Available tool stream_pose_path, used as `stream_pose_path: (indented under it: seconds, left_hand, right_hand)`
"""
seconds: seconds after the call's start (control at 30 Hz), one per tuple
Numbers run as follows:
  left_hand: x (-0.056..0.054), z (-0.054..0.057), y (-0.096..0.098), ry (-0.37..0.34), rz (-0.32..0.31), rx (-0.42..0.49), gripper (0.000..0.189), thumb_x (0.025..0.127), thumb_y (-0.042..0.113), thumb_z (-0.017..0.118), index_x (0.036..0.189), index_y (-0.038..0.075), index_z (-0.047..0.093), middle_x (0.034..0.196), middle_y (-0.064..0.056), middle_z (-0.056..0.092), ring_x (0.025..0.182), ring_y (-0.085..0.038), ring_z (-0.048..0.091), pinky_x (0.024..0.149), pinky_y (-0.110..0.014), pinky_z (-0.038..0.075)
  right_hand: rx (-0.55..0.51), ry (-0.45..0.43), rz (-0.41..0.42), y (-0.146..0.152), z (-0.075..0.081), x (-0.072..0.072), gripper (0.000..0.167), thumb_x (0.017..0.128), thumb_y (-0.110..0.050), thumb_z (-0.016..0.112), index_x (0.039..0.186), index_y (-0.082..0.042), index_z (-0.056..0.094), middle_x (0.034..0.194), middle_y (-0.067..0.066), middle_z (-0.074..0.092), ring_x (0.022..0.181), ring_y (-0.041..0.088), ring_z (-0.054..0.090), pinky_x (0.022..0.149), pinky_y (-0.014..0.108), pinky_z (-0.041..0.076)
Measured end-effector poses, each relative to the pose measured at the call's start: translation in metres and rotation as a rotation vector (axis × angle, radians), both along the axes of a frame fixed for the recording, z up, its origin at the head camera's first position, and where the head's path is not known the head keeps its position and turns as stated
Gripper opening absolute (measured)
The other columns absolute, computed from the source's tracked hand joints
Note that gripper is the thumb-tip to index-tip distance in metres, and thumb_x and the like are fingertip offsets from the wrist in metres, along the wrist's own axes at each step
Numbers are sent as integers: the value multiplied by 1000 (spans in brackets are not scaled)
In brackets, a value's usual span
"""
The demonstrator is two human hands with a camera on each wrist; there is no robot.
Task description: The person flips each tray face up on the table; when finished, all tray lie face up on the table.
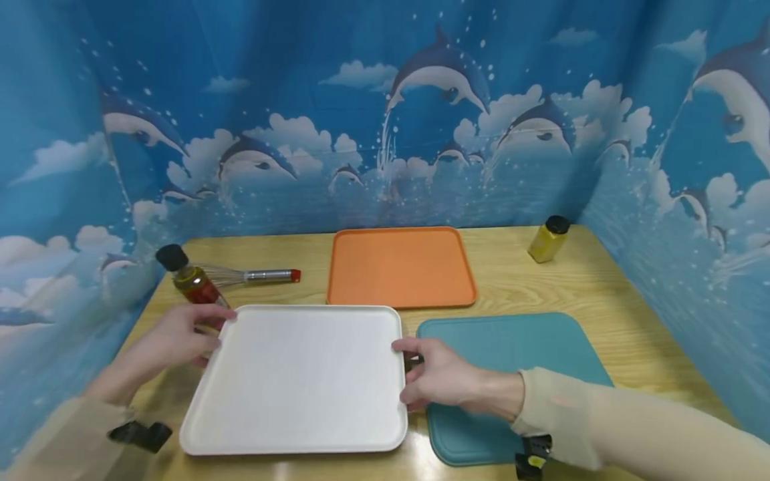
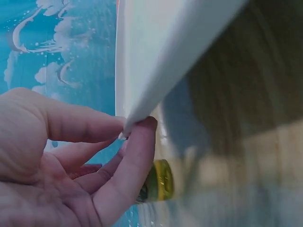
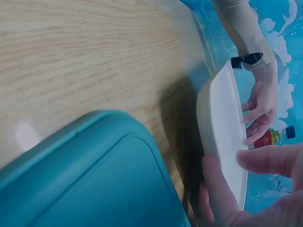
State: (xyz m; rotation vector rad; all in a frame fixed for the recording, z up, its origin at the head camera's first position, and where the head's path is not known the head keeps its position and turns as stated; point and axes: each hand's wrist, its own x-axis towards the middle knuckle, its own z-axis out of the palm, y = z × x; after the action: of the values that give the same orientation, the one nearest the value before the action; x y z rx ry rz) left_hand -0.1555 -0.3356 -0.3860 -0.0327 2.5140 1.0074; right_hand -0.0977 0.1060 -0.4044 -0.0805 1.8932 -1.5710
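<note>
A white rectangular tray is held between both hands, raised off the wooden table; its shadow falls on the wood in the right wrist view. My left hand pinches the tray's left rim near the far corner, thumb above and fingers beneath. On the opposite rim, my right hand grips the edge with its thumb on top and fingertips below. Just behind the left hand stands a bottle with a black cap, yellow liquid and a red label. The tray hides part of the tabletop under it.
A whisk with a red handle end lies behind the bottle. At the back centre is an orange tray. A teal tray lies under the right forearm. Far right stands a yellow jar. A dolphin-print curtain surrounds the table.
</note>
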Motion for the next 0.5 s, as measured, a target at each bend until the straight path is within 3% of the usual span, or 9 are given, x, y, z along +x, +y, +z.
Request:
stream_pose_path:
  seconds: [0.13, 0.23, 0.33, 0.4, 0.5]
  left_hand:
    - [2, -8, -4, -4, 10, -9, 62, 96, -2, 69, 156, -11, 54, 133, -34, 67, 99, -23, 78, 73, -44, 72]
    - [4, -12, -6, -5, 16, 1, 60, 97, -3, 68, 154, -11, 55, 131, -33, 67, 103, -24, 77, 74, -44, 72]
    - [4, -15, -7, -3, 18, 8, 60, 96, -4, 68, 154, -10, 55, 129, -33, 67, 105, -25, 76, 73, -44, 72]
    - [4, -17, -8, 2, 18, 7, 60, 95, -4, 68, 153, -11, 55, 128, -32, 68, 104, -25, 75, 73, -43, 72]
    - [4, -20, -9, 9, 23, 0, 61, 92, -5, 69, 152, -11, 56, 124, -30, 68, 101, -23, 74, 72, -42, 71]
  right_hand:
    - [21, -3, 8, -8, -2, 2, 96, 77, 15, 77, 167, 7, 43, 95, 10, 59, 81, 18, 58, 74, 32, 69]
    - [54, 5, 13, -11, -1, 2, 97, 77, 10, 81, 167, 7, 44, 104, 11, 63, 86, 18, 60, 73, 28, 66]
    - [86, 12, 10, -14, 2, 2, 96, 79, 4, 84, 166, 6, 45, 129, 17, 67, 95, 17, 68, 77, 28, 67]
    - [110, 24, 12, -15, 4, 2, 95, 79, 1, 86, 165, 6, 47, 149, 21, 63, 103, 18, 72, 81, 30, 69]
    - [136, 38, 19, -17, 8, 2, 94, 80, -2, 88, 164, 6, 48, 165, 26, 54, 113, 21, 74, 88, 33, 70]
